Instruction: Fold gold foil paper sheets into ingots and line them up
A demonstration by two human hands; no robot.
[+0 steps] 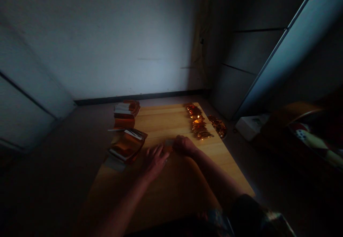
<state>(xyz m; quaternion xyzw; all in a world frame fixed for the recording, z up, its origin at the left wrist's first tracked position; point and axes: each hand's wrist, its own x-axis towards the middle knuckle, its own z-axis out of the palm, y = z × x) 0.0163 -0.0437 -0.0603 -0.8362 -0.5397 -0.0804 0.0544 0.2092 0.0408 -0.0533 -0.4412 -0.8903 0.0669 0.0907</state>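
Between my hands, over the wooden table (pixel 163 117), is a small copper-coloured foil sheet (pixel 168 147), with a paler grey patch at its far edge. My left hand (pixel 156 159) has its fingers bent and its fingertips and thumb closed on the sheet's left side. At the right edge of the sheet, my right hand (pixel 184 145) is curled into a fist; its fingertips are hidden from me. A stack of larger copper-coloured foil sheets (pixel 125 144) with white layers lies just left of my left hand. Beyond my right hand runs a row of shiny folded foil pieces (pixel 198 122).
More foil sheets (pixel 124 122) lie at the table's far left corner. A heap of shiny foil pieces (pixel 218 127) is on the floor beyond the right edge. A white box (pixel 250 127) stands further right, near a wooden chair (pixel 297 110). A pale wall (pixel 128 44) rises behind.
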